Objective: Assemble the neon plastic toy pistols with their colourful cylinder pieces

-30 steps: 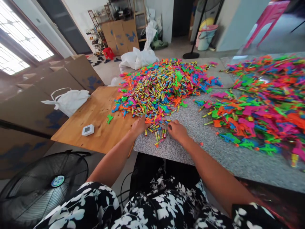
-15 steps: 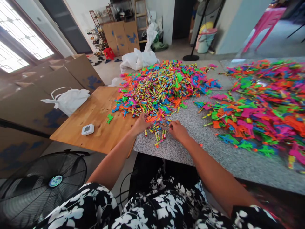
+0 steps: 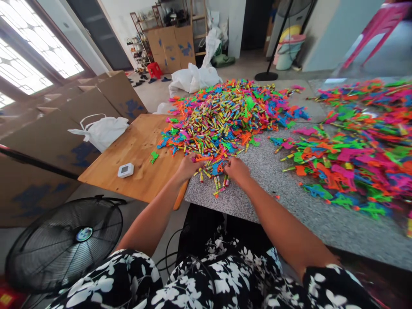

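Note:
My left hand (image 3: 187, 168) is closed at the near edge of a heap, its fingers round an orange toy gun (image 3: 198, 163). Close to its right, my right hand (image 3: 237, 170) has its fingers pinched together; what they hold, if anything, is hidden. A blue toy gun (image 3: 219, 166) lies between the two hands, by the right fingertips. Several small yellow-labelled tubes (image 3: 216, 183) lie loose just in front of the hands. Behind them rises the heap of tubes and coloured toy guns (image 3: 222, 112).
A second pile of toy guns (image 3: 347, 159) covers the right of the grey speckled tabletop (image 3: 267, 193). On the wooden board (image 3: 141, 180) at left are a white digital device (image 3: 125, 170) and a green toy gun (image 3: 154, 157). A floor fan (image 3: 84, 234) stands below left.
The view has swung slightly left, so the scene sits further right. My right hand has come nearer my left, and a blue toy gun now shows between them.

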Available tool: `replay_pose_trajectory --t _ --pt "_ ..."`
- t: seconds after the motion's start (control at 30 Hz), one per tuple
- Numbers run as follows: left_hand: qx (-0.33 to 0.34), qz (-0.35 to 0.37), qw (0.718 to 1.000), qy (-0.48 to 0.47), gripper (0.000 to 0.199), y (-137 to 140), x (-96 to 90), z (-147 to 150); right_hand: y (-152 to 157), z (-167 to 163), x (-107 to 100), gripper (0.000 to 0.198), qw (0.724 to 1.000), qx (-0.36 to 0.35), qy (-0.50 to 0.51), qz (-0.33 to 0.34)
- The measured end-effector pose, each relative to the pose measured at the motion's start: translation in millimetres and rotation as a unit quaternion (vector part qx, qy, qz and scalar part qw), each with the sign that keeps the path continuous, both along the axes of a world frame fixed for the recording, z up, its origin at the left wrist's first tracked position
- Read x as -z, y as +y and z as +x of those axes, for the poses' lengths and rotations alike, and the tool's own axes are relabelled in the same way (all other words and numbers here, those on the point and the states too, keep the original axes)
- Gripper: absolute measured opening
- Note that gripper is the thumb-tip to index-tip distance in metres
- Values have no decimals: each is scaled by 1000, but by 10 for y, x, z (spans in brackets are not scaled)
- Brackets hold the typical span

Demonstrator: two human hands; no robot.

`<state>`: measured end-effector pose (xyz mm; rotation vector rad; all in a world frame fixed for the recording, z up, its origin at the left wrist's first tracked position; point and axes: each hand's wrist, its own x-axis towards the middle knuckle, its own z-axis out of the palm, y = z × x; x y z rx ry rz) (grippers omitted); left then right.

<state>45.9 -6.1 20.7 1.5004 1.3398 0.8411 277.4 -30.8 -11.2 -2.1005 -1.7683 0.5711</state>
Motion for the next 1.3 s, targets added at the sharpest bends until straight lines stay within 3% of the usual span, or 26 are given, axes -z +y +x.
replay_pose_trajectory --t 0.1,0.17,0.23,0.33,0.5,0.67,0.97,1.3 --pt "1 5 999 -45 44 -57 -1 -16 -75 24 -48 10 974 62 213 50" --pt "34 -11 997 -63 41 -91 -12 6 -156 16 -116 19 925 43 372 69" --pt "66 -29 995 -73 36 -117 -40 46 -232 -6 -205 29 880 -1 470 75" --pt "89 -25 993 -76 34 -131 -97 119 -302 -31 -332 37 849 -33 521 87" --pt "114 -22 989 -92 43 -124 -179 221 -328 -9 -441 33 815 -10 569 113" --pt "99 -21 989 -113 46 -149 -226 299 -352 2 -486 32 805 -36 583 104" --pt "96 -74 962 -244 55 -202 -279 392 -392 64 -489 34 784 -14 610 114" --pt "97 -30 977 -187 46 -194 -227 485 -462 71 -410 40 784 -6 615 86"
